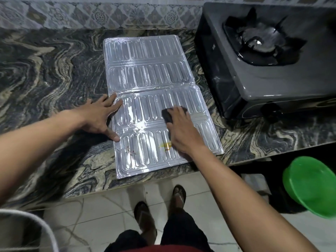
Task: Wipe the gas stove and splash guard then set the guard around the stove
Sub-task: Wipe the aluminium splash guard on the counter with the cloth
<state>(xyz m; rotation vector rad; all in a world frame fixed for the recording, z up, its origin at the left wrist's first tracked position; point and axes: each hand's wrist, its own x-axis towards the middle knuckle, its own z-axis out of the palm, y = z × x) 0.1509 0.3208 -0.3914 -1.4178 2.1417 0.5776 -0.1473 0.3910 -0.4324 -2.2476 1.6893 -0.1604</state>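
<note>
A silver foil splash guard (149, 75) lies flat on the marbled counter, its near panel reaching the counter's front edge. My left hand (101, 117) presses flat on the guard's left edge, fingers spread. My right hand (181, 130) presses a dark cloth (168, 114) onto the guard's near panel. A yellowish stain (165, 145) and small reddish specks (130, 150) mark the panel close to me. The dark grey single-burner gas stove (263, 82) stands on the counter to the right of the guard, apart from it.
A patterned tile wall (109, 13) runs behind the marbled counter (45, 73). A green plastic basin (311, 184) sits below the counter at the right. A white cord (45, 226) curves at the lower left. My feet in sandals stand on the tiled floor.
</note>
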